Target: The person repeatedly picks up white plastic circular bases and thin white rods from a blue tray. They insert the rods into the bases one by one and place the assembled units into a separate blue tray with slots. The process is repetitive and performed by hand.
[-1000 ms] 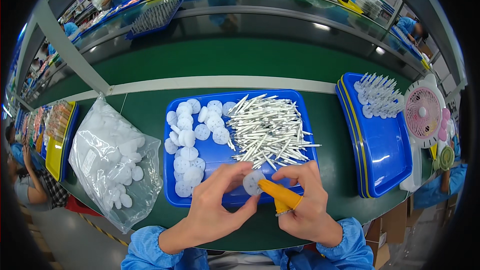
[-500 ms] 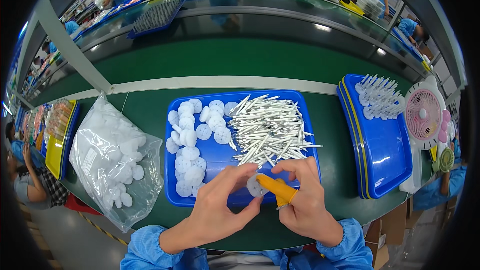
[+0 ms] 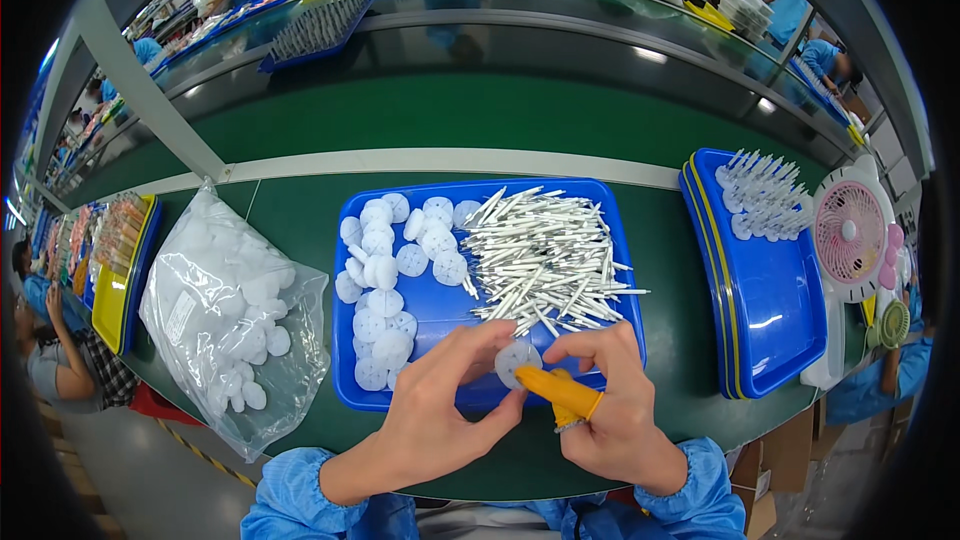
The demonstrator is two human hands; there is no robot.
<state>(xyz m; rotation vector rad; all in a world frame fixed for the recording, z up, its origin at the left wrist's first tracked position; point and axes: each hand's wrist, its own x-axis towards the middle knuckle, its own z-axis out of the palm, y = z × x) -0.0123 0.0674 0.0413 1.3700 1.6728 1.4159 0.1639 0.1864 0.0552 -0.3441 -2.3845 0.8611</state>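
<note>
Over the near edge of a blue tray (image 3: 425,312), my left hand (image 3: 440,395) pinches a round white plastic disc (image 3: 515,358) between its thumb and a finger. My right hand (image 3: 615,405) is closed in from the other side, a yellow finger cover (image 3: 562,395) pressing against the disc's face. Whether a thin part sits behind the disc is hidden by the fingers. On the tray's left side lie loose white discs (image 3: 392,348), some overlapping. A heap of slim white, pointed sticks (image 3: 545,255) fills its right side.
Left of the tray lies a clear bag (image 3: 215,310) full of white discs. To the right, stacked blue trays (image 3: 775,330) carry upright white pieces (image 3: 765,195), beside a pink-and-white fan (image 3: 848,225). Beyond a pale rail (image 3: 450,162) runs a green belt (image 3: 460,110); co-workers in blue are farther off.
The disc has turned to show more of its face, and the yellow-covered finger has shifted slightly down over it. Both hands stay in nearly the same place.
</note>
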